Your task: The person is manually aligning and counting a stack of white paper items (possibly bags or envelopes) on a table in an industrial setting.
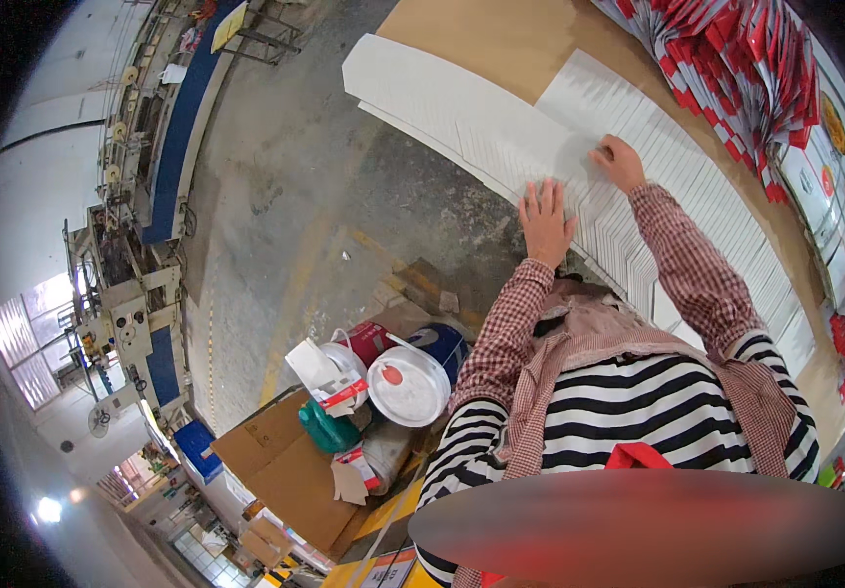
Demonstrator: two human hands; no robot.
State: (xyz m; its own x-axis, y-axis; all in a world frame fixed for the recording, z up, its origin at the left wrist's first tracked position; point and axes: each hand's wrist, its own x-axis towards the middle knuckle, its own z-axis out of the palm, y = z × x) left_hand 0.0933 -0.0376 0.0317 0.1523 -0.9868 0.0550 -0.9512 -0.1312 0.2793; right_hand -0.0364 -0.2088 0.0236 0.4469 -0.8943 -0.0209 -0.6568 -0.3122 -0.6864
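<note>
White paper sheets point(461, 103) lie fanned out in long overlapping rows on a table with a brown surface point(501, 34). My left hand point(546, 223) rests flat on the sheets by the row's near-left edge, fingers stretched and slightly apart. A little farther right, my right hand point(622, 163) is over the same sheets with its fingers curled together. Whether a sheet edge is pinched in them is hidden. To the right of that hand spreads another fanned row of white sheets point(701, 186), its edges stepped closely one after another.
Red-and-white folded packets point(736, 78) are heaped at the table's far right. Left of my body, a cardboard box point(275, 461) stands near a white-lidded bucket point(408, 385) and a green jug point(327, 426). A long machine with a blue belt point(175, 147) runs along the left.
</note>
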